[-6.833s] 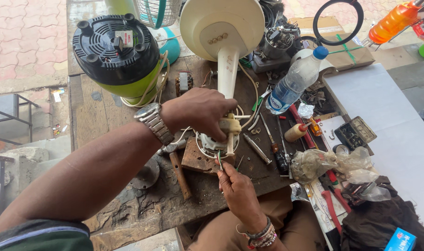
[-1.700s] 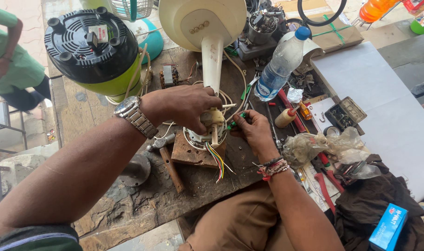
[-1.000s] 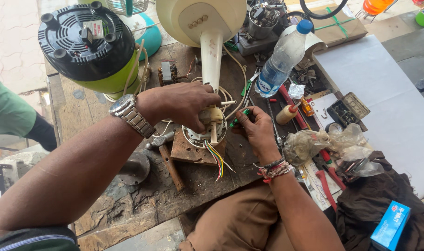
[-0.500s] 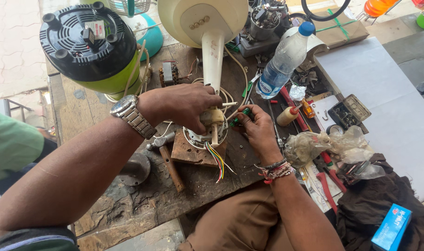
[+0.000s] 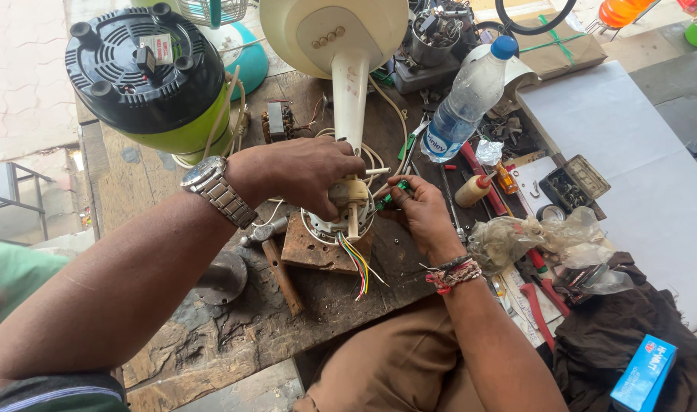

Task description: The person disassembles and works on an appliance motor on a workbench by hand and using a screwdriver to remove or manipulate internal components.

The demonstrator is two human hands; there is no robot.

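My left hand, with a metal watch on the wrist, grips the lower end of a cream fan stand where it meets a round white motor part on a wooden block. My right hand, with thread bands on the wrist, holds a green-handled screwdriver pointed at that joint. A bunch of coloured wires hangs out below the part.
A green and black appliance base lies upside down at the back left. A plastic water bottle, red-handled pliers, a small glue bottle, crumpled plastic bags, a blue box and a hammer crowd the worn wooden bench.
Over the earlier frames my right hand came up from the front of the bench to the joint with the screwdriver. A person in green at the left edge has shifted about.
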